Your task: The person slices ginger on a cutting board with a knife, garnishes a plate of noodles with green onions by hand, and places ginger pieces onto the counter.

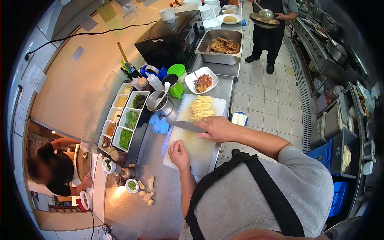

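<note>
A white cutting board (192, 152) lies on the steel counter with a pile of pale yellow strips (201, 108) near its far end. My right hand (219, 129) is closed round a knife (185, 126), whose blade points left across the board, just below the strips. Over the board's left edge is my left hand (179, 155), its fingers curled together; whether anything is between them is too small to tell. A crumpled blue cloth (159, 124) sits left of the blade. Beyond the strips stands a white bowl of reddish meat (203, 83).
Left of the board are a metal pot (160, 102) with a ladle and a rack of garnish tubs (131, 120). Ginger pieces (149, 192) lie nearer. A deep steel tray (220, 44) stands behind. One co-worker (272, 36) holds a pan; another person (56, 168) is at left.
</note>
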`<act>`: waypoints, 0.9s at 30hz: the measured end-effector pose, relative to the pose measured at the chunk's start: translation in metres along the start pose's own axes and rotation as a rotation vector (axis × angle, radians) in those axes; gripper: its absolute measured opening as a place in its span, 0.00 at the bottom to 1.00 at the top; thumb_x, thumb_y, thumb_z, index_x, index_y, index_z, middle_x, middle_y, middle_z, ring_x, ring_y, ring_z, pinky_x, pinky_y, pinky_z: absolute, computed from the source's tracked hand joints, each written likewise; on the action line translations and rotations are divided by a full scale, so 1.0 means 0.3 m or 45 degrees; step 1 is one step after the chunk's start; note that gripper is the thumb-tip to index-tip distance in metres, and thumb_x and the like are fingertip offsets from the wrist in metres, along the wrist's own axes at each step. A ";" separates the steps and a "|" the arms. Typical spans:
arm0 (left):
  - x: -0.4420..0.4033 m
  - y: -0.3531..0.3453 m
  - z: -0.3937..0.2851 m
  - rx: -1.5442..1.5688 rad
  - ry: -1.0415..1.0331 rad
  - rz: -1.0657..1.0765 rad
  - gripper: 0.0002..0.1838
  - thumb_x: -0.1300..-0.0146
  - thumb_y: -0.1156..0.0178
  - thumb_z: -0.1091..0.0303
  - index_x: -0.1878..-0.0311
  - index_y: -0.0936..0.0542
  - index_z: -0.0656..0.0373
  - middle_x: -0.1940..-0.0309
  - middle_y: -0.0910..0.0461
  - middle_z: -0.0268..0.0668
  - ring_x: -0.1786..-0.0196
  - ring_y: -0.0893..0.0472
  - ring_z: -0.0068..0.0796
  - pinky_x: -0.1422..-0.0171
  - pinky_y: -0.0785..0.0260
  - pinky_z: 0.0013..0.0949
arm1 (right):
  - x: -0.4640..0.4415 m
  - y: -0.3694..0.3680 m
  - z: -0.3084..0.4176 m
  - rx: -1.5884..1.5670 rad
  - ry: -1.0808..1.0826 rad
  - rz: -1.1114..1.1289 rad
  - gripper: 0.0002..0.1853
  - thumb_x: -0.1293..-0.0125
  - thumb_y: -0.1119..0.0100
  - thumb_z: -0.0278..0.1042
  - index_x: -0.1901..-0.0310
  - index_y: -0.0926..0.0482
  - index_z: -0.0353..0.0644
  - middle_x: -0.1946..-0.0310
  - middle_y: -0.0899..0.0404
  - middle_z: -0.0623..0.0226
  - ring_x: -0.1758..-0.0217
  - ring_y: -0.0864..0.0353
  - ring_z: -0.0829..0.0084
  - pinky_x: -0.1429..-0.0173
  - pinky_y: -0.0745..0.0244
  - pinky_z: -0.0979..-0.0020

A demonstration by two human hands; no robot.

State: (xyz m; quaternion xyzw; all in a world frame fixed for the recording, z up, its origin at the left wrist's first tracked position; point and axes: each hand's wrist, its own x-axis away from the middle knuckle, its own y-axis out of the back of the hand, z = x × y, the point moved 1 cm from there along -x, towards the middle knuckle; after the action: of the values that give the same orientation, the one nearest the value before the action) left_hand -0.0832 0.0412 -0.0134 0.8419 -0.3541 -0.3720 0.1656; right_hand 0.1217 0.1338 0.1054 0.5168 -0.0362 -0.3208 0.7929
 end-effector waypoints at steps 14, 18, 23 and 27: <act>-0.002 -0.007 0.028 -0.012 -0.036 0.014 0.07 0.39 0.40 0.71 0.62 0.15 0.58 0.61 0.17 0.38 0.55 0.21 0.39 0.46 0.32 0.37 | 0.053 0.514 0.756 -1.654 1.288 -1.148 0.31 0.42 0.39 0.52 0.35 0.34 0.63 0.51 0.19 0.71 0.47 0.21 0.60 0.35 0.40 0.47; 0.001 -0.012 0.036 -0.022 -0.012 0.000 0.06 0.39 0.40 0.71 0.62 0.15 0.57 0.61 0.17 0.37 0.55 0.21 0.38 0.46 0.31 0.37 | -0.006 0.535 0.731 -1.675 1.353 -1.029 0.32 0.41 0.42 0.56 0.34 0.34 0.60 0.49 0.21 0.67 0.45 0.23 0.58 0.34 0.40 0.47; 0.001 -0.013 0.028 -0.034 0.021 -0.015 0.06 0.39 0.40 0.70 0.62 0.15 0.57 0.61 0.17 0.37 0.55 0.21 0.38 0.45 0.32 0.38 | -0.015 0.537 0.738 -1.681 1.373 -0.956 0.34 0.39 0.46 0.61 0.33 0.35 0.56 0.47 0.23 0.62 0.43 0.24 0.56 0.34 0.41 0.46; 0.006 -0.010 0.016 0.022 0.034 -0.047 0.06 0.38 0.40 0.69 0.64 0.15 0.57 0.62 0.17 0.37 0.54 0.21 0.39 0.43 0.33 0.38 | -0.028 0.535 0.715 -1.699 1.385 -0.892 0.37 0.38 0.49 0.65 0.32 0.36 0.53 0.45 0.25 0.58 0.41 0.25 0.55 0.34 0.42 0.46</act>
State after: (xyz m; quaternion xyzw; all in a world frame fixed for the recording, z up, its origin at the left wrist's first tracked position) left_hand -0.0844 0.0418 -0.0192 0.8546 -0.3393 -0.3608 0.1561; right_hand 0.1073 0.0093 0.3423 0.0144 0.6907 -0.2098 0.6918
